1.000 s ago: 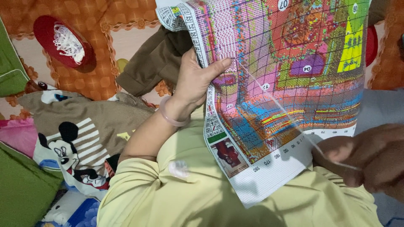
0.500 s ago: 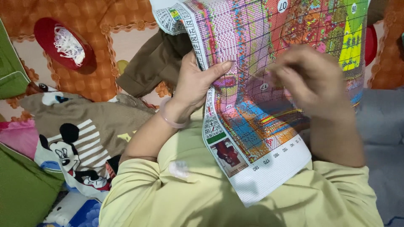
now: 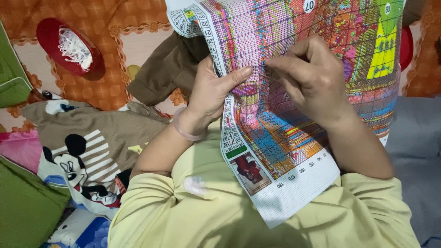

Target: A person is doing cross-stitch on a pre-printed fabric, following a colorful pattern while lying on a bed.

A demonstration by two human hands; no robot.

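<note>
A large cross-stitch canvas printed with a bright multicoloured grid hangs in front of me. My left hand grips its left edge, thumb on the front and fingers behind; a pale bangle circles that wrist. My right hand rests on the front of the canvas near its middle, fingertips pinched on a thin needle at the cloth. The thread is too fine to follow. Both arms wear pale yellow sleeves.
A red round container with white thread lies at upper left on an orange patterned mat. A brown garment sits behind the canvas. A cartoon-mouse print cloth and green fabric lie at left; grey fabric at right.
My right hand came up from the lower right, where it had pulled thread taut, onto the canvas front and then slid left toward my left thumb. The left hand kept its hold.
</note>
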